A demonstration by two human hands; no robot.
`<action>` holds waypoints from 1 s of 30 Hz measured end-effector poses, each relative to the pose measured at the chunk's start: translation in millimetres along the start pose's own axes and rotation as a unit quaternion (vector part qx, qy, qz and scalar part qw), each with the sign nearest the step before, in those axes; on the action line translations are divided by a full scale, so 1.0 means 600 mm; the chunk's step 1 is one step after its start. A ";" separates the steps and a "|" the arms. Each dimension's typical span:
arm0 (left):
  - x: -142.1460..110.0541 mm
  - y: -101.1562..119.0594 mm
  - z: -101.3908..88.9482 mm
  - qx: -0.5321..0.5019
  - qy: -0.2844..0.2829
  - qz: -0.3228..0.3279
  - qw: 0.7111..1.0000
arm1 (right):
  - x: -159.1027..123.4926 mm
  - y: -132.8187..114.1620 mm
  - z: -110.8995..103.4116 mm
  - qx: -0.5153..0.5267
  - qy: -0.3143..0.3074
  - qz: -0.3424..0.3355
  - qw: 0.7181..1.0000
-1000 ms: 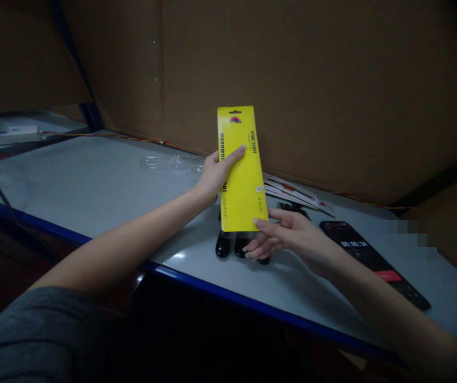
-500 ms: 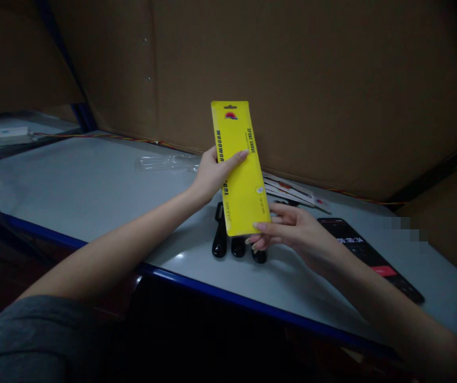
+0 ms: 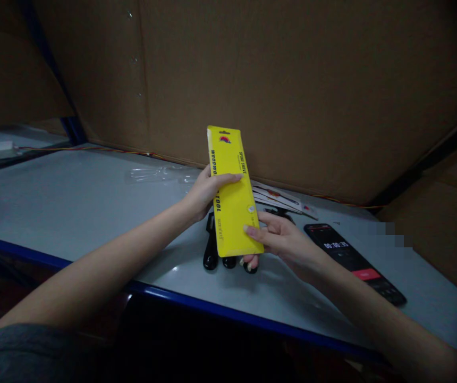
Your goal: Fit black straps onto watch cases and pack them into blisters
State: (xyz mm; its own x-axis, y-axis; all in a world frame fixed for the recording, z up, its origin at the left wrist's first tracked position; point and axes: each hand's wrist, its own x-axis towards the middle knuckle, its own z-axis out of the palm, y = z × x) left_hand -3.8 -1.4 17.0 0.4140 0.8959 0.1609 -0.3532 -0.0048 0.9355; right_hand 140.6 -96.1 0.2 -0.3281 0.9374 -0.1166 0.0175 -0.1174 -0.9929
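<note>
A yellow card, printed "Woodworking Tool" and "Spoke Shave", stands tilted above the table's front half, held between two hands. The left hand grips its left edge: the thumb lies across the front, the other fingers are together behind. The right hand clamps the lower right corner, its thumb on the front and its fingers behind, with one fingertip showing below the bottom edge.

Just under the card, three black rounded ends lie on the table; the card partly hides them, so whether they are one tool I cannot tell. To the right lie a phone showing a timer and one red button, and a small stack of printed white cards against the back edge. One clear plastic sleeve lies behind the left hand. A cardboard wall rises behind.

Since the earlier frame, the card sits lower in view, and the timer is one second on.
</note>
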 end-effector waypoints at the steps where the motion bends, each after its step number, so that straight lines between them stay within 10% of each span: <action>1: -0.002 0.001 0.002 -0.016 -0.020 -0.022 0.999 | 0.000 0.001 -0.001 0.007 -0.007 0.000 1.000; 6: -0.006 0.012 0.008 -0.019 -0.065 -0.071 0.995 | 0.006 0.002 -0.007 -0.049 -0.027 0.028 0.998; 11: -0.014 0.078 -0.011 0.241 -0.062 -0.027 0.968 | 0.007 -0.010 -0.031 -0.118 0.046 -0.034 0.991; 14: -0.034 0.121 -0.030 0.508 -0.015 0.015 0.861 | 0.005 -0.019 -0.056 -0.150 0.134 -0.098 0.975; 20: -0.092 0.113 -0.084 0.840 0.071 -0.040 0.536 | 0.005 -0.026 -0.091 -0.210 0.219 -0.158 0.940; 30: -0.101 0.041 -0.168 0.885 0.132 -0.095 0.437 | 0.006 -0.039 -0.126 -0.292 0.291 -0.137 0.901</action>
State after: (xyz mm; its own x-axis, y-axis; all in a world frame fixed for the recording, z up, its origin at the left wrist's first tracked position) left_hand -122.1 -10.9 -1.3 0.1008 0.9735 0.2053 0.9647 -0.0452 -0.2594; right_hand 210.4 -65.2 21.3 0.1514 0.9382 0.3113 0.5616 0.1776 -0.8082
